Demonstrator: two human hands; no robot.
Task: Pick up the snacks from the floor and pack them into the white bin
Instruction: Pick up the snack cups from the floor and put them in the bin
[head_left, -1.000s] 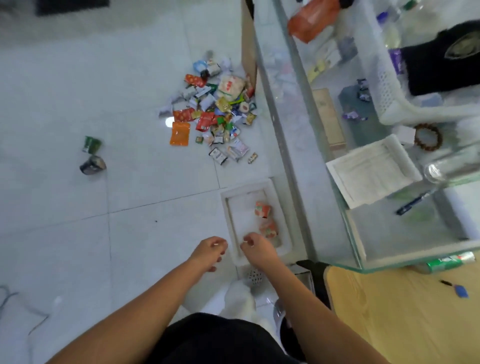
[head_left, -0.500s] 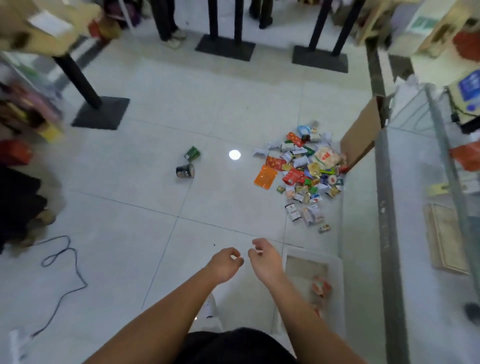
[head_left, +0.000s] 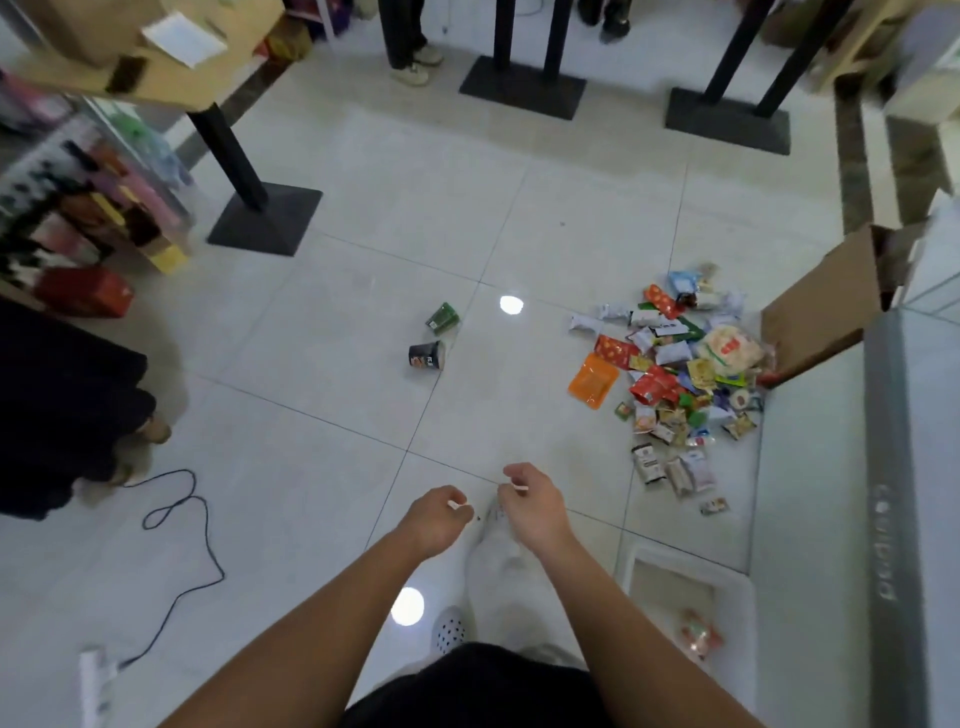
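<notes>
Both hands held out low, side by side

The left hand (head_left: 434, 519) and the right hand (head_left: 532, 506) are extended forward on bare forearms, near each other but apart. The fingers of each are curled loosely inward, and a small pale scrap appears pinched at each set of fingertips.

Bright, even overhead light fills the room. The glossy pale tiled floor (head_left: 322, 395) throws back two round white glare spots, one toward twelve o'clock, one near six. Shadows are soft and faint. The colourful shelf goods (head_left: 78, 218) at nine o'clock smear with motion blur; straight black metal stand posts (head_left: 228, 150) lean outward at the edges.
</notes>
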